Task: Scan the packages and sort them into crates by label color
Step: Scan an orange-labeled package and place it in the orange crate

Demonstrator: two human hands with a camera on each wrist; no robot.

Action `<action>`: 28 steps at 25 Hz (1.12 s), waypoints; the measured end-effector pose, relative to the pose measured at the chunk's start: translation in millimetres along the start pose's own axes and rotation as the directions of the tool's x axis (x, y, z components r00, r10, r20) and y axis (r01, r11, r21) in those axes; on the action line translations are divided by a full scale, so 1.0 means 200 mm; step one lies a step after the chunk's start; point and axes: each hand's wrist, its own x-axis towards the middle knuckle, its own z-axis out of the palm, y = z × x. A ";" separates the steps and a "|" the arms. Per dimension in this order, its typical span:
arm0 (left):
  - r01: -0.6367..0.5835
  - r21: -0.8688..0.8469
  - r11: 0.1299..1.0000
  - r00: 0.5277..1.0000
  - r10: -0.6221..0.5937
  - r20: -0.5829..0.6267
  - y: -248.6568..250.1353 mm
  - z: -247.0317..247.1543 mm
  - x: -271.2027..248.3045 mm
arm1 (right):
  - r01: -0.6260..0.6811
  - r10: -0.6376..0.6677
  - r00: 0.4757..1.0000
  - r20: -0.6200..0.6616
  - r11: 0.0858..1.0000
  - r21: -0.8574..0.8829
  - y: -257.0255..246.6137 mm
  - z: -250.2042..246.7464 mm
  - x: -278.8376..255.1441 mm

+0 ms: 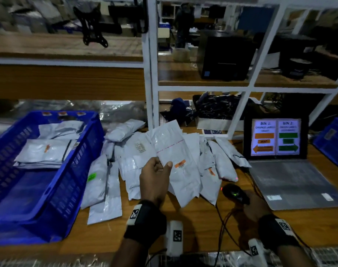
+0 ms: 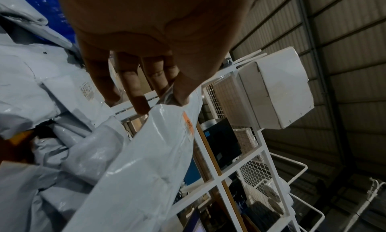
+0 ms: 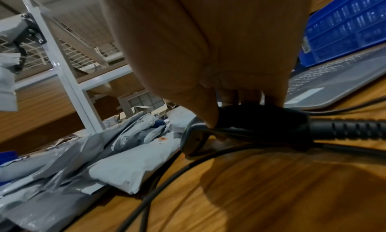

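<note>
Package pinched in left hand; right hand, mostly shadowed, grips scanner.

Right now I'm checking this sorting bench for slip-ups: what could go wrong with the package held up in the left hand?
1. The left hand pinches the held package by one edge only, so the glossy mailer could slip.
2. The scanner in the right hand sits low; its red dot lands on a pile package, so the wrong barcode might register.
3. Its cables cross the bench and could snag.
</note>
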 end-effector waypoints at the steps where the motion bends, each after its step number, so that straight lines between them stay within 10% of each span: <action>1: -0.004 0.008 1.000 1.000 0.004 -0.012 0.02 -0.01 0.00 | -0.009 0.009 1.000 0.002 1.000 0.009 0.01 0.00 0.00; 6: -0.054 -0.001 0.999 0.993 0.054 -0.103 0.00 -0.16 0.01 | 0.189 -0.204 0.964 -0.171 0.977 -0.096 -0.20 -0.04 0.02; 11: -0.042 -0.214 0.976 0.969 -0.012 -0.245 0.06 -0.45 0.09 | 0.473 -0.527 0.849 0.034 0.788 0.395 -0.85 0.06 -0.21; 18: -0.024 -0.265 0.964 0.942 -0.067 -0.330 0.07 -1.03 0.34 | 0.610 -0.751 0.660 0.029 0.557 0.563 -1.68 0.39 -0.48; 28: 0.078 -0.172 0.982 0.881 -0.148 -0.449 -0.13 -2.04 1.08 | 0.804 -0.814 0.575 -0.080 0.544 0.240 -2.54 1.10 -0.39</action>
